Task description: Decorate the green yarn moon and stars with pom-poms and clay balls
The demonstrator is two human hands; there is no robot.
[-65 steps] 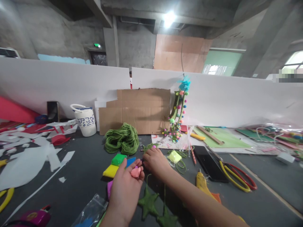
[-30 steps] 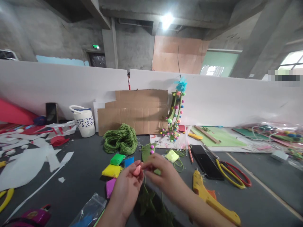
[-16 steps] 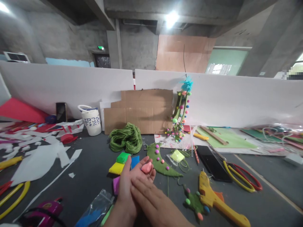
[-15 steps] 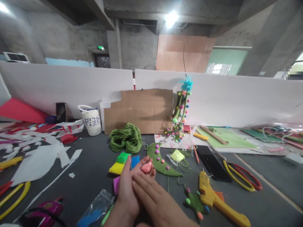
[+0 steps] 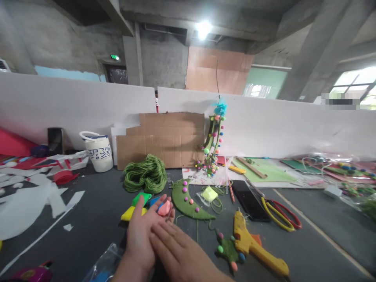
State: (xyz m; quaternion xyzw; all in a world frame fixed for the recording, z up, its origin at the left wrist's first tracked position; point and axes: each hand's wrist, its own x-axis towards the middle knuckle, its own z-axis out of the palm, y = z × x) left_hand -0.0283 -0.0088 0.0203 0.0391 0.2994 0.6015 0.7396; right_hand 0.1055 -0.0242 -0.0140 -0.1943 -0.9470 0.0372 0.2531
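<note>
My left hand (image 5: 142,231) is palm up with its fingers spread, and a lump of pink clay (image 5: 164,208) rests on its fingers. Across that palm lies my right hand (image 5: 179,244), flat and palm down; whatever may be between the palms is hidden. Behind the fingers are packs of green (image 5: 141,198), yellow (image 5: 131,214) and blue clay. A green crescent (image 5: 186,201) with pink and purple balls lies just beyond my hands. A pale yellow clay pack (image 5: 209,194) sits to its right.
Green yarn (image 5: 146,174) lies before the cardboard (image 5: 164,145). At right are a yellow glue gun (image 5: 258,250), a green star (image 5: 229,250), a black phone (image 5: 249,200) and scissors (image 5: 282,214). A white bucket (image 5: 99,154) and paper scraps (image 5: 29,203) are at left.
The view has turned to the right, so the table items appear further left. My right hand still lies over my left palm, and the pink clay stays on my left fingers.
</note>
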